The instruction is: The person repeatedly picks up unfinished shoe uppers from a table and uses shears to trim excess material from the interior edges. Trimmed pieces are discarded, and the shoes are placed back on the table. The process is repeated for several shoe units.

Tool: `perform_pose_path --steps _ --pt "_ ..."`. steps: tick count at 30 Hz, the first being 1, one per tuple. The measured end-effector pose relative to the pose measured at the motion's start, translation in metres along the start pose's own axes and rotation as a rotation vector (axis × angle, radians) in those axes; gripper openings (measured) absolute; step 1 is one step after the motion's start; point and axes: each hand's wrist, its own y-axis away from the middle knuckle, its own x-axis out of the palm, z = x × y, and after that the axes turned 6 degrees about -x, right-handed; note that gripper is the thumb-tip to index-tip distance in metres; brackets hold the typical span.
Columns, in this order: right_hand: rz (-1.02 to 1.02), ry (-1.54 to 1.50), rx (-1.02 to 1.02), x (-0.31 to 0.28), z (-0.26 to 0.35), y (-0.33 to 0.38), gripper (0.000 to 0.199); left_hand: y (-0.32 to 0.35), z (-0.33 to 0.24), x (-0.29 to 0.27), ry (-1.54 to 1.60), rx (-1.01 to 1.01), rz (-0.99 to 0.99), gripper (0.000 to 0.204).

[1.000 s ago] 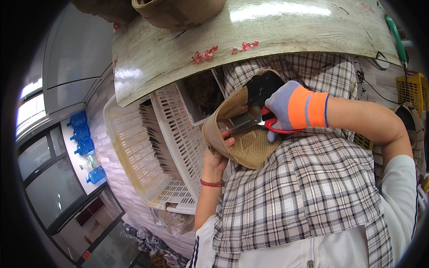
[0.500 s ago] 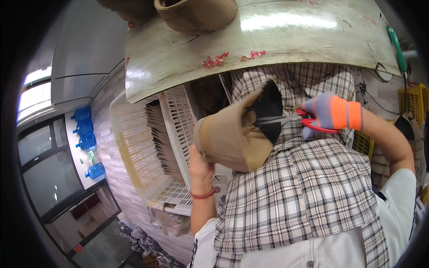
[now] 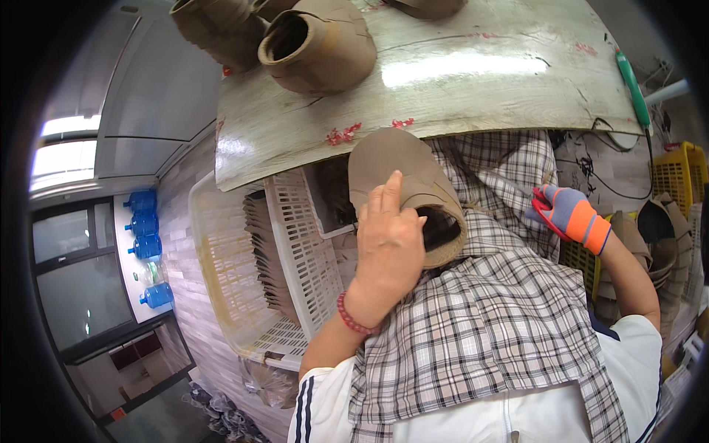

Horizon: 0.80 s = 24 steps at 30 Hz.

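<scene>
In front of my lap, my left hand [image 3: 390,247] holds a brown shoe upper [image 3: 391,156]. Its back and fingers lie over the outer side, and the thumb is at the collar opening. The rounded toe points away toward the table, while the dark-lined opening faces me. Off to the right, my right hand [image 3: 572,210], in a grey and orange knit glove, is closed round the red handles of scissors [image 3: 544,209]. The blades point left toward the upper, apart from it, above the plaid apron [image 3: 480,295].
More brown uppers [image 3: 325,55] stand on the pale wood-look table [image 3: 473,96]. A green-handled tool [image 3: 633,88] is at its right edge. Left of me, a white plastic basket [image 3: 303,244] stands by a row of stacked brown pieces [image 3: 266,258]. Further uppers [image 3: 661,236] and a yellow crate [image 3: 679,177] are right.
The upper has turned, its toe now away from me and its opening toward me. My left hand has shifted onto its top side. The scissors have come out of the upper and moved right.
</scene>
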Motion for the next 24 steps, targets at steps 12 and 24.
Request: perform_pose_path --steps 12,24 --pt "-0.051 -0.047 -0.368 -0.030 0.088 0.034 0.034 -0.019 0.064 0.021 0.738 -0.247 0.331 0.014" --pt "0.320 0.242 -0.055 -0.061 0.124 0.018 0.046 -0.032 0.057 0.033 0.890 -0.227 0.251 0.011"
